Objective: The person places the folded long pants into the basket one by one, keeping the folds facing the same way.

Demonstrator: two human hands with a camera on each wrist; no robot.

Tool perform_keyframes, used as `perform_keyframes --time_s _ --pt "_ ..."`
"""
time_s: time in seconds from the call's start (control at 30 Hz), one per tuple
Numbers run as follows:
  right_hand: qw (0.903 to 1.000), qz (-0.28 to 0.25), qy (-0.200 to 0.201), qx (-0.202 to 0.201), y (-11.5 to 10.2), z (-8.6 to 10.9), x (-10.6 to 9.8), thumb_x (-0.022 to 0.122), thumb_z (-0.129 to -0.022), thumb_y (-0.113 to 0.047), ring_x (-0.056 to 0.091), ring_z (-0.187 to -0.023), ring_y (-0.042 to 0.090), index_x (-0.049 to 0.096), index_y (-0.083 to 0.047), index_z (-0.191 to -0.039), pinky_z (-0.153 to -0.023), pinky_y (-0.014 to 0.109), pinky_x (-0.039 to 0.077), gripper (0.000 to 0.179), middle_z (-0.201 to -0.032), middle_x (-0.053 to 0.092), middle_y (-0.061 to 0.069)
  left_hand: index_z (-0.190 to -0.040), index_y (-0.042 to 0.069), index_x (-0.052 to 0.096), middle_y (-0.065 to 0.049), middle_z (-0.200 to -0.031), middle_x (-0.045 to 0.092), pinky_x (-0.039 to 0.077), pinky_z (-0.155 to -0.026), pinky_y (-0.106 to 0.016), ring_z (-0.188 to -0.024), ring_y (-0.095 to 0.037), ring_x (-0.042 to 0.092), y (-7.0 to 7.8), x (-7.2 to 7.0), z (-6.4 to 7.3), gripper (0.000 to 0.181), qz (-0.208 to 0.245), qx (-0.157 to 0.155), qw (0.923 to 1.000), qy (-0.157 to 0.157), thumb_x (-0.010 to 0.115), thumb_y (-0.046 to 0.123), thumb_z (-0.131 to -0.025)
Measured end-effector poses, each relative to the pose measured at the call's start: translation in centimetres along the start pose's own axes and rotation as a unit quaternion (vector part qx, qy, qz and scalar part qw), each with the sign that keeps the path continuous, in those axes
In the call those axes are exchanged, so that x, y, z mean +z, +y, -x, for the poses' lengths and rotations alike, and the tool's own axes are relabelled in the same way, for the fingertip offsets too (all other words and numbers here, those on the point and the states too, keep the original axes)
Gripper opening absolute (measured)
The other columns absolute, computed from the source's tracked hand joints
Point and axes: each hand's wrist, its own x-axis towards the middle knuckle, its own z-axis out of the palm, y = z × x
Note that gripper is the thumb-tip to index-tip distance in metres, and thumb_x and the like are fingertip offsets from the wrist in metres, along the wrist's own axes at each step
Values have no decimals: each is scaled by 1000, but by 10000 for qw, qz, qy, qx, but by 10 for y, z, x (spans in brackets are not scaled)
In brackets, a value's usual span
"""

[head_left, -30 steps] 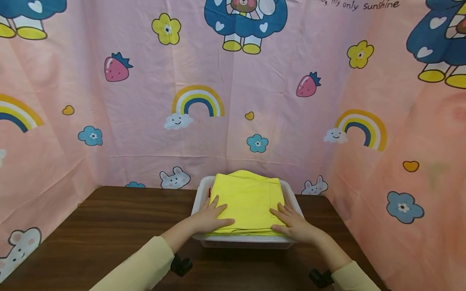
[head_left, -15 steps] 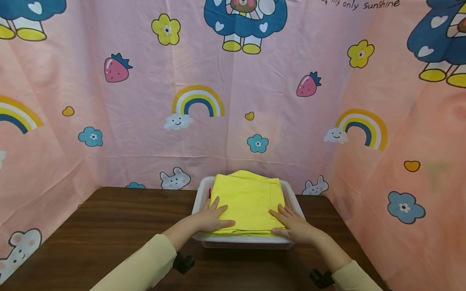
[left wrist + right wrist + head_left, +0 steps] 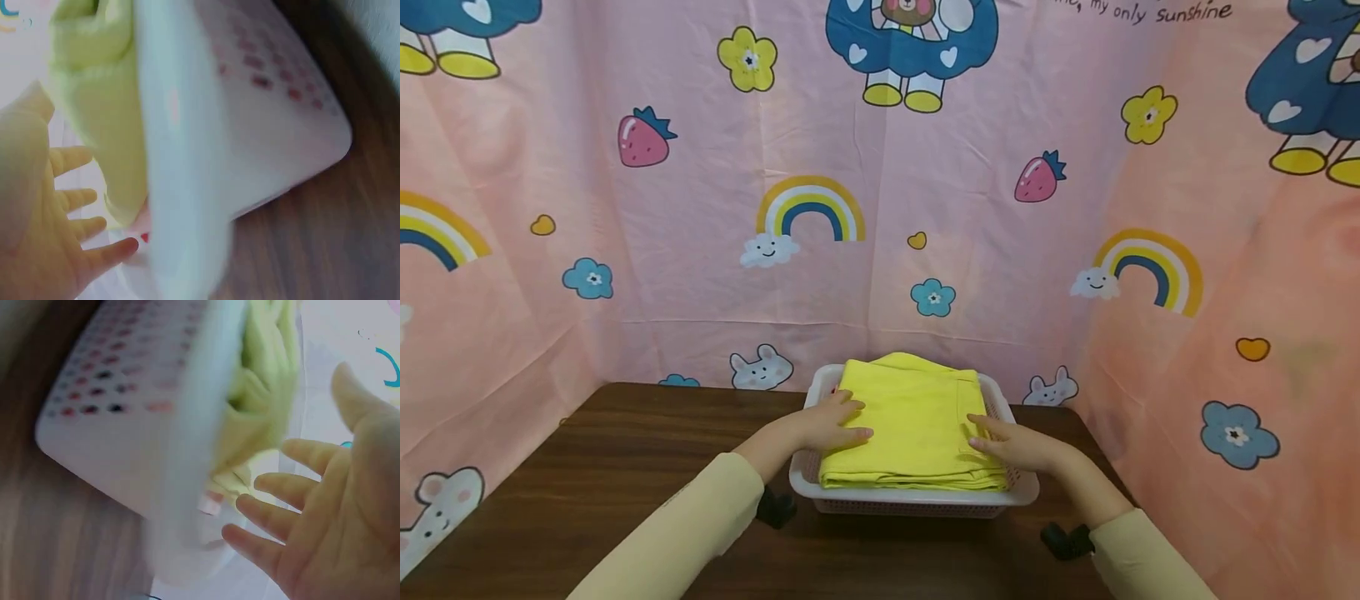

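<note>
A folded yellow garment [image 3: 910, 425] lies on top in a white plastic basket [image 3: 917, 497], its layered edge facing the person. Over its left side, the left hand [image 3: 823, 422] is spread with fingers apart. The right hand [image 3: 1015, 443] reaches in over the opposite side, fingers stretched inward. In the left wrist view the left hand [image 3: 56, 219] has straight, spread fingers beside the yellow cloth [image 3: 106, 125]. The right wrist view has the right hand [image 3: 325, 506] likewise extended near the basket's rim [image 3: 194, 444]. Neither hand grips anything.
The basket stands on a dark brown wooden table [image 3: 647, 467], near its back edge. Behind and at both sides hangs a pink cloth printed with cartoons [image 3: 880, 167]. Red bits show through the basket's holes [image 3: 256, 75]. Black wrist mounts [image 3: 1067, 542] sit under both wrists.
Both hands have lifted from the garment's front part. The left has moved a little farther back, the right slightly back and outward. The basket's front corners are now uncovered; the garment stays put.
</note>
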Motion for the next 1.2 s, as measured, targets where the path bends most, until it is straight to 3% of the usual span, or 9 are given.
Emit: perform_keyframes --time_s 0.2,0.5,0.73,0.93,1.2 --pt "9986 448 177 232 -3 -18 -22 46 -101 -37 28 -136 42 20 -7 -153 -103 59 28 66 -152 24 24 -147 -1 30 -25 -153 17 22 -110 -51 -140 -37 20 -5 -14 -15 70 0 -189 9998 38 48 45 -98" --pt "9945 791 665 -149 4 -49 -38 47 -102 -25 23 -136 45 19 3 -150 -106 59 22 63 -151 22 27 -146 -6 29 -24 -154 14 18 -111 -51 -140 -38 17 -3 -35 -33 66 -180 -206 9992 304 49 37 -100" --pt "9958 749 529 -60 -1 -67 -40 47 -102 -22 16 -139 43 19 2 -150 -109 57 17 61 -153 16 27 -148 -2 29 -22 -155 16 9 -112 -53 -141 -41 10 -9 -36 -42 62 -203 -501 9979 356 45 35 -101" --pt "9955 892 313 -35 0 -79 -39 45 -102 -19 9 -141 42 24 2 -149 -110 56 12 56 -154 12 27 -150 2 26 -19 -156 17 9 -112 -52 -142 -39 8 -9 -32 -47 65 -291 -855 9958 125 43 41 -101" --pt "9968 774 117 180 1 -82 -35 46 -101 -17 9 -140 43 21 4 -149 -110 56 14 58 -154 10 28 -151 5 27 -16 -156 19 9 -111 -54 -141 -40 10 -6 -31 -50 65 -191 -1155 9931 -41 42 44 -101"
